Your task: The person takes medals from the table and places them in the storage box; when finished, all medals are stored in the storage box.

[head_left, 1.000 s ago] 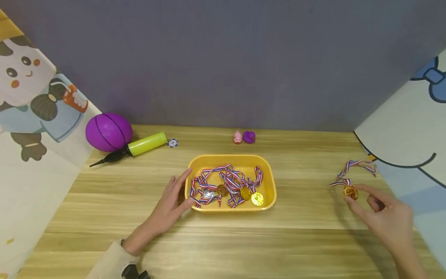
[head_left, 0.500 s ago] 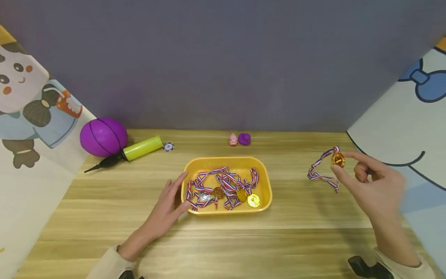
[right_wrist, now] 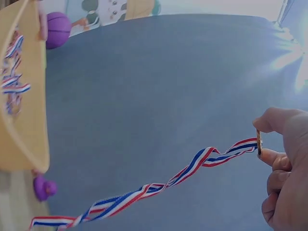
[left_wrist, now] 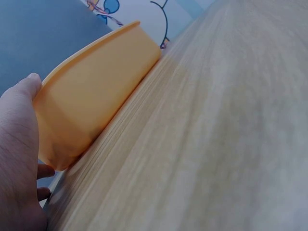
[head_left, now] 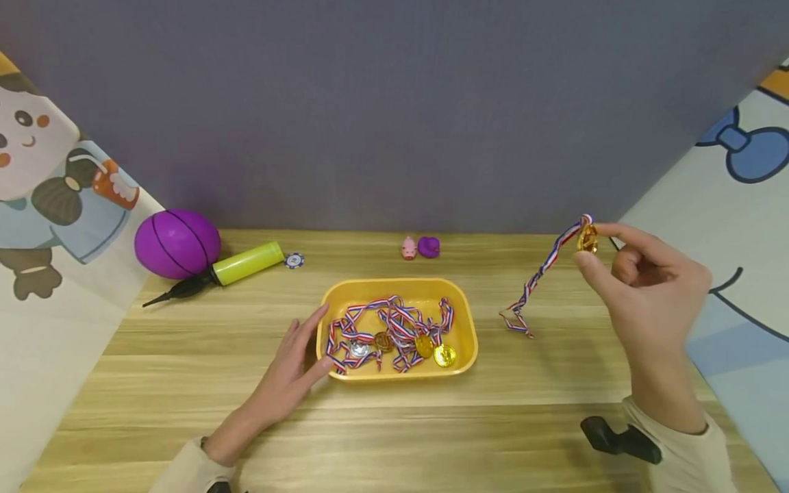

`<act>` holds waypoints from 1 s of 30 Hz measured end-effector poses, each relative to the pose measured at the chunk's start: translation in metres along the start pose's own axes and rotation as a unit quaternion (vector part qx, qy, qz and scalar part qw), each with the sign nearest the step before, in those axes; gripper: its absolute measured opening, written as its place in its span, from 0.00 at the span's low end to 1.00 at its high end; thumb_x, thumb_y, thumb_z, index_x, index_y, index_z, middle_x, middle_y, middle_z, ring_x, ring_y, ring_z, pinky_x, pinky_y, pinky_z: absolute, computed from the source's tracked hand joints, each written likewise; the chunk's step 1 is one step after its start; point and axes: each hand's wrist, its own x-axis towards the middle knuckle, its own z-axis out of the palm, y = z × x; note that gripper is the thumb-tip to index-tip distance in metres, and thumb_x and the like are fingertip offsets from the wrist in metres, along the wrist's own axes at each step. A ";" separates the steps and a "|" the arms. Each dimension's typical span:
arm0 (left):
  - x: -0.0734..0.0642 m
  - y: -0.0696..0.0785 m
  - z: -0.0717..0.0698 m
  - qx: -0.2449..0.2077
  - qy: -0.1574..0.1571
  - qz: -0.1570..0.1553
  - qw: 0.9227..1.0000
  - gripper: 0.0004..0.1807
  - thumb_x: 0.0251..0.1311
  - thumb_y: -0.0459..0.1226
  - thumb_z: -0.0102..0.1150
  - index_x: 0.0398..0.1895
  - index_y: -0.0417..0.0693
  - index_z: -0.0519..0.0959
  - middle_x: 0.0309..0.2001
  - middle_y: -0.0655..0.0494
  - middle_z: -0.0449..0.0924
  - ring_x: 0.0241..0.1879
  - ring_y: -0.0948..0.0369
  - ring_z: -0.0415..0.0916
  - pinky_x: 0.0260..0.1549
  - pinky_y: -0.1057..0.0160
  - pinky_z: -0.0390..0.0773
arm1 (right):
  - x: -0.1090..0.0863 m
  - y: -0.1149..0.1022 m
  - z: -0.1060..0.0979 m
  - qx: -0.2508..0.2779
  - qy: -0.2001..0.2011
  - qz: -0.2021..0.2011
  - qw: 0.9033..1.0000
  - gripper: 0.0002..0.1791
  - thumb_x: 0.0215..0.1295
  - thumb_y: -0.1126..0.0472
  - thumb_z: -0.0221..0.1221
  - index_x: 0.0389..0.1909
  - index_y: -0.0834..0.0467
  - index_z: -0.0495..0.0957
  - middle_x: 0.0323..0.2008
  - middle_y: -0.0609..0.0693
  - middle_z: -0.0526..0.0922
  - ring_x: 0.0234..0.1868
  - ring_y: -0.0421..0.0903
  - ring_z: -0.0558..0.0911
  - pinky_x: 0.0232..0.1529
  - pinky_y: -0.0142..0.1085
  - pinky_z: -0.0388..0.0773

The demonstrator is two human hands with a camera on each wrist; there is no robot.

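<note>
Between thumb and index finger, my right hand point(head_left: 656, 294) pinches a gold medal point(head_left: 587, 239) by its edges, raised above the right side of the table. Its red, white and blue ribbon point(right_wrist: 168, 183) trails down to the left, twisted. My left hand point(head_left: 286, 376) rests against the left end of a yellow tray point(head_left: 397, 378), fingers and thumb spread fairly straight along the rim. In the left wrist view the thumb touches the tray's rim. Inside the tray lie tangled striped ribbons point(head_left: 401, 322), a silver medal point(head_left: 359, 350), a bronze medal point(head_left: 383, 341) and gold medals point(head_left: 444, 355).
Back left on the table are a purple ball point(head_left: 177, 244), a yellow-green hand pump point(head_left: 246, 264) with a black nozzle, and a poker chip point(head_left: 294, 260). A pink toy pig point(head_left: 409, 248) and a purple rubber duck point(head_left: 429, 247) stand behind the tray. A grey wall point(head_left: 394, 116) rises behind.
My right hand has lifted the gold medal up and to the left, its ribbon now hanging from it. My left hand stays at the tray's end. The head view has shifted slightly.
</note>
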 end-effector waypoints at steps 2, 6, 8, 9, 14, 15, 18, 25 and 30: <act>0.000 0.000 0.000 0.001 0.000 -0.003 1.000 0.43 0.81 0.50 0.60 0.92 0.60 0.53 0.86 0.40 0.61 0.85 0.27 0.49 0.80 0.20 0.41 | 0.004 -0.005 0.009 0.015 0.009 -0.011 1.000 0.17 0.53 0.83 0.74 0.44 0.85 0.85 0.20 0.47 0.55 0.22 0.38 0.53 0.25 0.28 0.40; 0.000 0.000 -0.001 0.003 0.002 -0.003 1.000 0.43 0.81 0.50 0.60 0.92 0.59 0.53 0.86 0.40 0.61 0.85 0.27 0.49 0.80 0.20 0.41 | 0.014 -0.017 0.029 0.048 0.026 -0.040 0.998 0.17 0.50 0.83 0.74 0.42 0.85 0.85 0.19 0.46 0.56 0.22 0.38 0.55 0.28 0.28 0.43; 0.000 0.000 -0.001 0.004 0.003 -0.002 1.000 0.43 0.81 0.50 0.60 0.92 0.59 0.53 0.86 0.40 0.61 0.85 0.27 0.49 0.80 0.20 0.41 | 0.019 -0.022 0.040 0.075 0.032 -0.054 0.995 0.17 0.48 0.83 0.73 0.41 0.85 0.84 0.19 0.46 0.55 0.22 0.38 0.56 0.29 0.28 0.45; 0.000 0.000 -0.001 0.004 0.003 -0.001 1.000 0.43 0.81 0.50 0.60 0.92 0.59 0.53 0.86 0.40 0.61 0.85 0.28 0.49 0.80 0.20 0.41 | 0.021 -0.025 0.046 0.088 0.035 -0.058 0.994 0.16 0.47 0.83 0.72 0.40 0.85 0.84 0.19 0.46 0.55 0.22 0.38 0.56 0.29 0.28 0.45; 0.000 -0.001 0.000 0.003 0.002 0.000 1.000 0.43 0.81 0.50 0.60 0.92 0.59 0.53 0.86 0.40 0.61 0.85 0.29 0.51 0.81 0.21 0.41 | 0.032 -0.032 0.070 0.129 0.047 -0.081 0.987 0.17 0.44 0.82 0.72 0.38 0.85 0.84 0.17 0.46 0.55 0.21 0.38 0.56 0.29 0.27 0.47; 0.000 -0.001 0.000 0.002 0.001 0.000 1.000 0.43 0.81 0.50 0.60 0.92 0.59 0.53 0.86 0.40 0.61 0.85 0.29 0.51 0.81 0.21 0.41 | 0.034 -0.032 0.073 0.132 0.050 -0.084 0.986 0.17 0.43 0.81 0.72 0.38 0.85 0.84 0.17 0.46 0.55 0.20 0.38 0.56 0.29 0.27 0.48; 0.000 -0.001 0.000 0.002 -0.001 -0.003 1.000 0.44 0.81 0.51 0.60 0.92 0.60 0.53 0.86 0.40 0.61 0.85 0.29 0.49 0.81 0.21 0.40 | 0.042 -0.033 0.084 0.144 0.059 -0.103 0.982 0.21 0.42 0.78 0.77 0.38 0.85 0.83 0.16 0.46 0.55 0.19 0.38 0.57 0.28 0.26 0.50; 0.000 0.000 -0.001 0.003 -0.003 -0.012 1.000 0.43 0.81 0.52 0.59 0.92 0.61 0.53 0.86 0.40 0.60 0.86 0.27 0.45 0.80 0.20 0.41 | 0.050 -0.033 0.103 0.157 0.059 -0.106 0.980 0.24 0.40 0.72 0.84 0.38 0.80 0.86 0.14 0.46 0.57 0.19 0.38 0.59 0.28 0.26 0.51; -0.001 0.000 0.000 0.002 -0.004 -0.015 1.000 0.44 0.81 0.51 0.60 0.92 0.61 0.53 0.86 0.40 0.60 0.85 0.27 0.44 0.79 0.19 0.41 | 0.034 -0.024 0.102 0.102 -0.021 -0.069 0.992 0.22 0.49 0.68 0.85 0.43 0.75 0.90 0.17 0.46 0.58 0.20 0.38 0.58 0.24 0.27 0.51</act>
